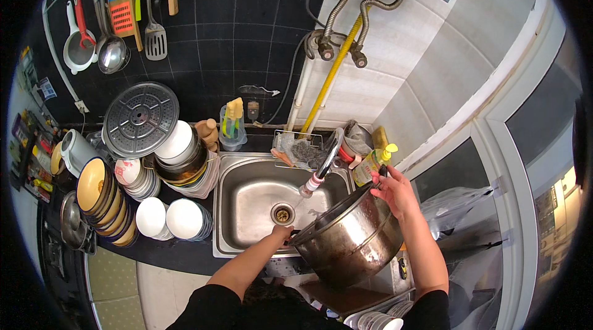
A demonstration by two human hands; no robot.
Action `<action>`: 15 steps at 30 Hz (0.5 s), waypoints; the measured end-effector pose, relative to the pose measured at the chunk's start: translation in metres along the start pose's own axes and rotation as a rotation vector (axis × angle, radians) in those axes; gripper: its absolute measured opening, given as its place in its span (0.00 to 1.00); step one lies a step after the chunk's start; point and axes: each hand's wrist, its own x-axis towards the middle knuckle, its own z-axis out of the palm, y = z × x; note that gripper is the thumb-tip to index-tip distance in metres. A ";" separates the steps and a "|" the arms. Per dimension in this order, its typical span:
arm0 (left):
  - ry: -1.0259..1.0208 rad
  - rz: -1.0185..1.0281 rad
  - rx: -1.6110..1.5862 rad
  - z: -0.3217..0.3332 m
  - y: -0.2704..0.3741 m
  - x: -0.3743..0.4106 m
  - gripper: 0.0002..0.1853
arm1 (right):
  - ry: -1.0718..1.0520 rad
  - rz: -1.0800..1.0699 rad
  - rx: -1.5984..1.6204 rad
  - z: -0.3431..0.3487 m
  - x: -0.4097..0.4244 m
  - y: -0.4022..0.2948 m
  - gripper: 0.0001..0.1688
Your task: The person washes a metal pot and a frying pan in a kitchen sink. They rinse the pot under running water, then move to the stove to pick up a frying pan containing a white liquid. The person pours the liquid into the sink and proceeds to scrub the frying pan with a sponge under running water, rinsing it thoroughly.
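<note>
A large stainless steel pot (pixel 350 242) is tilted over the right front of the sink (pixel 241 191), its mouth towards the basin. My left hand (pixel 281 236) grips the handle at the near left of its rim. My right hand (pixel 394 191) holds the black handle on the far right of the rim. The faucet (pixel 330 154) hangs over the basin, its nozzle left of the pot; a thin stream seems to come from it. The drain (pixel 282 214) shows in the basin floor. What the pot holds is hidden.
Stacked yellow bowls (pixel 95 186), white bowls (pixel 185 218) and a perforated steamer tray (pixel 141 119) crowd the left counter. A wire rack (pixel 299 144) with scrubbers and a dish soap bottle (pixel 370 165) stand behind the sink. More bowls (pixel 375 320) lie at the lower right.
</note>
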 end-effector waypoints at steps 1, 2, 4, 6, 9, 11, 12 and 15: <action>-0.014 -0.012 -0.052 0.003 -0.001 0.001 0.16 | 0.010 0.007 -0.021 0.002 0.005 -0.003 0.38; -0.014 -0.014 -0.043 0.005 -0.001 0.003 0.13 | 0.019 0.013 -0.043 0.004 0.010 -0.006 0.38; -0.107 -0.047 -0.063 0.003 -0.002 0.009 0.13 | 0.020 0.028 -0.067 0.004 0.023 -0.004 0.39; -0.144 -0.120 -0.134 0.005 0.004 -0.004 0.13 | 0.039 0.050 -0.102 0.003 0.029 -0.006 0.38; -0.221 -0.135 -0.129 0.008 0.006 -0.026 0.14 | 0.026 0.072 -0.135 -0.003 0.039 -0.006 0.38; -0.321 -0.337 -0.438 0.009 -0.028 0.061 0.15 | -0.053 0.071 -0.186 0.019 0.050 -0.015 0.39; -0.341 -0.361 -0.481 0.012 -0.029 0.057 0.14 | -0.046 0.073 -0.203 0.018 0.052 -0.015 0.38; -0.359 -0.305 -0.363 0.021 -0.027 0.042 0.14 | -0.033 0.076 -0.257 0.017 0.059 -0.018 0.38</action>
